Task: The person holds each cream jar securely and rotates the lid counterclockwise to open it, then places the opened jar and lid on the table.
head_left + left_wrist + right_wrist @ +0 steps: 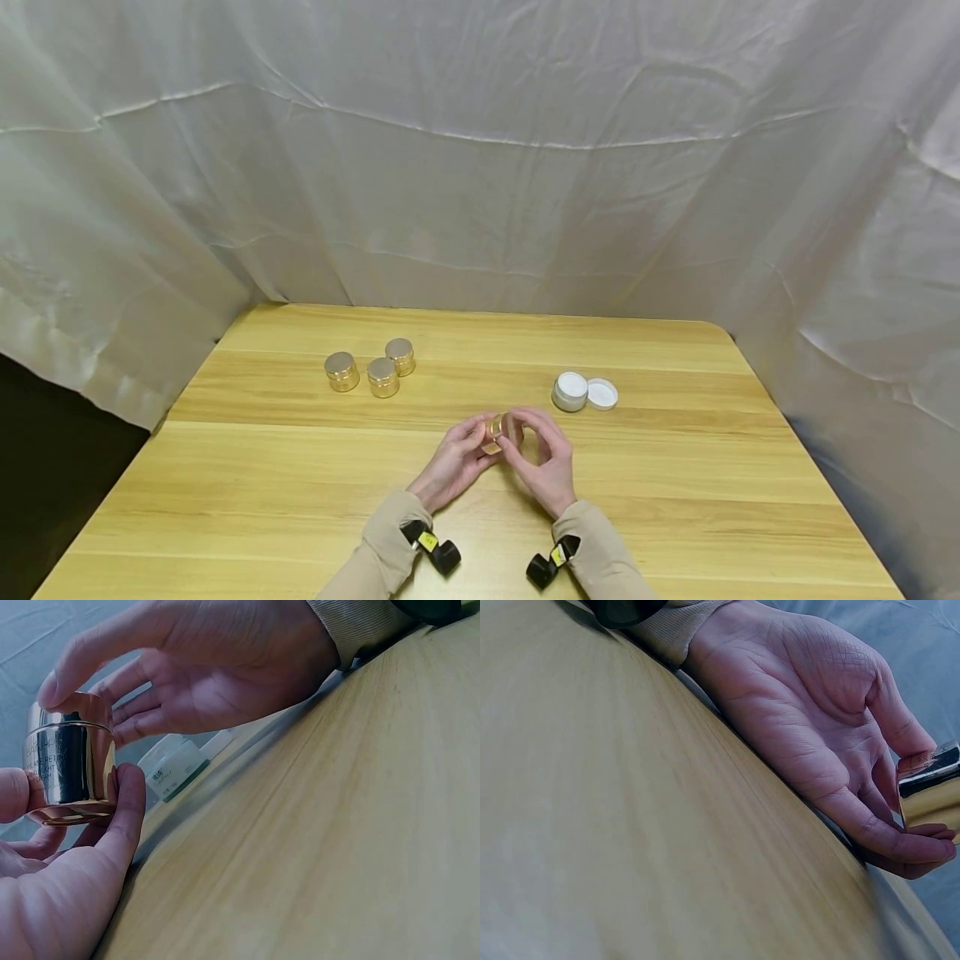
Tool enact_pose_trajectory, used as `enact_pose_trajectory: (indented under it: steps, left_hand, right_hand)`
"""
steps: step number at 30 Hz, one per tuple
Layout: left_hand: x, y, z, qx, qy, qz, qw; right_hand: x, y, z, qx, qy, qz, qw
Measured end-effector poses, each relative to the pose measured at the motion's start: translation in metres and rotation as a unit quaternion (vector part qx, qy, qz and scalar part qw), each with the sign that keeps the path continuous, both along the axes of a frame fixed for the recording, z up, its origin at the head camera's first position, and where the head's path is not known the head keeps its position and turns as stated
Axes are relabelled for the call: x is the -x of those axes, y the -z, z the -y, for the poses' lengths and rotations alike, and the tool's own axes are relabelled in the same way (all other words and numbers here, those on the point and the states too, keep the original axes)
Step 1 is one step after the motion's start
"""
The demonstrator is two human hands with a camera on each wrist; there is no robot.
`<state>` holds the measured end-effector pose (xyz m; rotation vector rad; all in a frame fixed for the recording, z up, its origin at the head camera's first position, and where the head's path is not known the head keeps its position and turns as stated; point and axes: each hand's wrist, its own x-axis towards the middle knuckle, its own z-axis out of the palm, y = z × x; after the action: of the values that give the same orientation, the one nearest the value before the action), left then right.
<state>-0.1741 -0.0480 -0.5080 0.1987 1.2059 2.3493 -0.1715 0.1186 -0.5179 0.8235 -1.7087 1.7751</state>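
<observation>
Low over the table, my left hand (452,460) holds a shiny gold cosmetic jar (71,769) with printed lettering, thumb on one side and fingers on the other. My right hand (546,471) grips the jar's lid (84,709) from the opposite end, thumb and fingers spread around its rim. The lid sits on the jar, a seam line showing between them. In the right wrist view, the left hand's palm is turned up and its fingertips touch the gold side; the right hand is out of that frame.
Three closed gold jars, among them the leftmost jar (342,372), stand at the back left of the wooden table (675,517). A white-topped jar (570,394) stands right of centre with a round white lid (602,394) beside it. Grey curtains (480,200) surround the table.
</observation>
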Motion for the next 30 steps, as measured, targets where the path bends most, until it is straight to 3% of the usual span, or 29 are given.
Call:
enact_pose_trajectory:
  steps: [12,21,30]
  left_hand:
    - [0.0003,-0.0008,-0.0004,-0.006,0.005,0.000,1.0000]
    - [-0.0008,-0.0015,0.0000,-0.003,0.001,0.004,1.0000]
    - [-0.0006,-0.0015,0.0000,-0.005,0.002,0.002,1.0000]
  right_hand:
    - [0.0011,0.0011,0.0001,-0.008,0.041,0.017,0.9990]
    - [0.0020,0.0035,-0.0009,-0.001,-0.006,0.007,1.0000]
    - [0.0015,0.0015,0.0001,0.006,0.027,0.013,0.9995]
